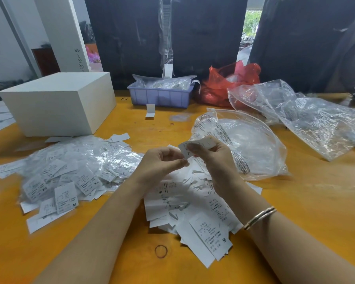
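the right hand [217, 160] grips a white xl size label [185, 150], and the left hand [162, 162] pinches its lower edge. both hands hold it raised above a loose pile of labels [193, 203] on the orange counter [295, 201], between the bagged labels [70, 167] and a clear bag [248, 144].

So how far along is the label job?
Apparently done: a big heap of bagged labels on the left of the table. In hand: the right hand holds one XL label, and the left hand pinches its lower edge. Left: a sizeable pile of loose labels under the wrists. Roughly midway, at a guess.
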Tool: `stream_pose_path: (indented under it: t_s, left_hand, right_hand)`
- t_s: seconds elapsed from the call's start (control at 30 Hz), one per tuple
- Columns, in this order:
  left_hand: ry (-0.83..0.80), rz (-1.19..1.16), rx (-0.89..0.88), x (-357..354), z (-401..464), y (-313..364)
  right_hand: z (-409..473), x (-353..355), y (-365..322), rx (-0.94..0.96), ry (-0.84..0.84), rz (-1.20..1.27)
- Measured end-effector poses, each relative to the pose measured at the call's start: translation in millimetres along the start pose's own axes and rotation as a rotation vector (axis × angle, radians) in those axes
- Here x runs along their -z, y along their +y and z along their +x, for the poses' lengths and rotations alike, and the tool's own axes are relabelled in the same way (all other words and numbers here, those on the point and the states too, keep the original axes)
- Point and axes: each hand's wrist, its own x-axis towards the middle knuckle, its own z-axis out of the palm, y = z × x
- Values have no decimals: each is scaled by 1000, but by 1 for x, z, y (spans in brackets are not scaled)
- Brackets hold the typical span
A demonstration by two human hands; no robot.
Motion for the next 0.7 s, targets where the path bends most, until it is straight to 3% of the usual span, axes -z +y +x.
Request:
stream_pose_path:
  t_s: [0.33, 0.7]
  left_hand:
    - [11, 26, -16, 2, 1, -1]
    - [0, 128, -35, 4, 4, -6]
  right_hand:
    - [0, 1, 2, 3, -41, -27]
    - [3, 19, -6, -4, -234, -377]
